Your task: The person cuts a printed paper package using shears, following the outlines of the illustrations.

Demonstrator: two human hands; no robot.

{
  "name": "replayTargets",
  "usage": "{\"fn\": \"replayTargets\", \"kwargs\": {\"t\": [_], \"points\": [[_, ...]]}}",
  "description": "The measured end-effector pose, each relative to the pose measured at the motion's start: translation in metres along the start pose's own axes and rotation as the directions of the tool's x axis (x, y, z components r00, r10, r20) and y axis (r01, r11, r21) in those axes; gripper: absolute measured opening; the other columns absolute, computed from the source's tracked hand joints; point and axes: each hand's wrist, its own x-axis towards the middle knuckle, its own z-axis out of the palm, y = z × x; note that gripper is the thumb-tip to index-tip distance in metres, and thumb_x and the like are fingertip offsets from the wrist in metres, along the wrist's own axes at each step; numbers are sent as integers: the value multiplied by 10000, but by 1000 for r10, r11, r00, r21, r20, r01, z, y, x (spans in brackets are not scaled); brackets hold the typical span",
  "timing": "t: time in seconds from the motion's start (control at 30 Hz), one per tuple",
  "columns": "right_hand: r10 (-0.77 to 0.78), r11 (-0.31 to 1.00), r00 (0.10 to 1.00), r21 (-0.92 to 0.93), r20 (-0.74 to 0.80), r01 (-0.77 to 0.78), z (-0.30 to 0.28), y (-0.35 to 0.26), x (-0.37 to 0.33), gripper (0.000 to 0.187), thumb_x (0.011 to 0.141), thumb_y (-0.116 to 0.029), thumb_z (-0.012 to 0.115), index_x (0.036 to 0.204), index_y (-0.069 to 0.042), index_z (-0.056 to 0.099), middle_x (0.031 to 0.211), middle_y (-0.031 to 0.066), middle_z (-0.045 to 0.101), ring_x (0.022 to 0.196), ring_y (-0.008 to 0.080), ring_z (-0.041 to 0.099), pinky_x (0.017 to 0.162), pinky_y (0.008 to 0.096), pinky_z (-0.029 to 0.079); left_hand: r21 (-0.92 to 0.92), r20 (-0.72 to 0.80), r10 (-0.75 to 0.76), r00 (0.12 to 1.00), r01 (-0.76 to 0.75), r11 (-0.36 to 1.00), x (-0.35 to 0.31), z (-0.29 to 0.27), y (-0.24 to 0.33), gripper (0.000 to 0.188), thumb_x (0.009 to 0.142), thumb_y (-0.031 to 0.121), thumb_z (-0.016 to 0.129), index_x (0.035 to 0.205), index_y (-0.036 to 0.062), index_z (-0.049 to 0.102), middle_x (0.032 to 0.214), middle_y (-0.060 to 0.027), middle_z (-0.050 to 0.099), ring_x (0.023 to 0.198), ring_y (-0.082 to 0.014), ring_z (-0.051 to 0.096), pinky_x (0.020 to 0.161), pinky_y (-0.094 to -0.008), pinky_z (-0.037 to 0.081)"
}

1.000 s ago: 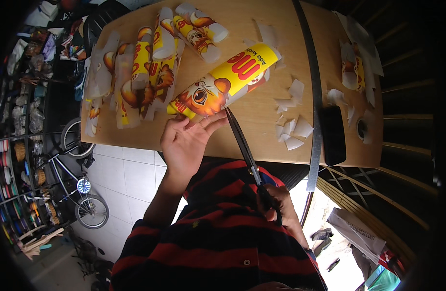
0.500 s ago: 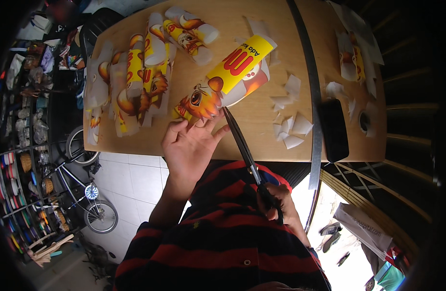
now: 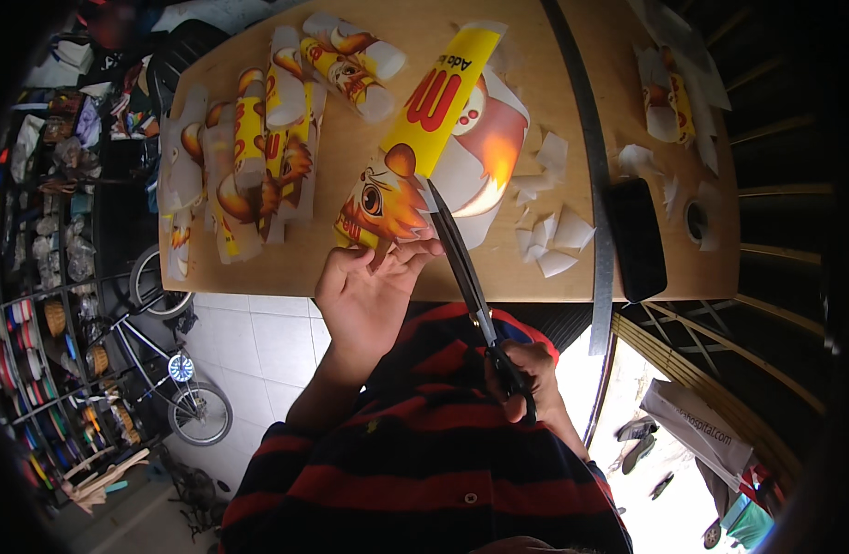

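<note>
My left hand [image 3: 367, 295] grips the lower edge of a printed sheet [image 3: 432, 106], palm up, with its fingers partly under the sheet. The sheet carries a yellow band with red lettering and an orange cartoon animal head. A white-edged part [image 3: 494, 152] with a paw and an orange flame-like shape spreads to its right, and seems to belong to the same sheet. My right hand [image 3: 524, 377] is closed round the black handles of long scissors [image 3: 466, 272]. Their blades point away from me, almost together, with the tips at the sheet beside the animal head.
Several rolled or curled printed sheets [image 3: 249, 138] lie at the table's left and back. White paper scraps [image 3: 558, 242] lie right of the sheet. Beyond them are a long dark metal strip [image 3: 586, 120], a black phone [image 3: 635, 240] and a tape roll [image 3: 695, 224].
The sheet has turned, its far end moving left and its white-edged right part swinging into fuller view. My left hand has shifted slightly right, and the scissor tips sit farther up along the sheet.
</note>
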Motion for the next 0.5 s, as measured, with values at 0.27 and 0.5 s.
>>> {"fn": "replayTargets", "kwargs": {"t": [0.27, 0.5], "points": [[-31, 1000, 999, 6, 40, 31, 1, -1, 3, 750, 589, -768, 633, 742, -44, 516, 519, -28, 500, 445, 57, 480, 409, 210, 337, 174, 82, 129, 988, -142, 974, -5, 10, 4, 426, 832, 167, 423, 1184, -63, 488, 1118, -226, 591, 1057, -362, 585, 998, -485, 394], [-60, 998, 998, 30, 3, 59, 0, 3, 3, 724, 623, -725, 676, 795, -40, 516, 516, -32, 488, 426, 73, 475, 399, 224, 333, 271, 80, 141, 987, -158, 950, -9, -2, -2, 484, 818, 70, 448, 1286, -23, 368, 1191, -226, 532, 1006, -423, 608, 1010, -549, 369]]}}
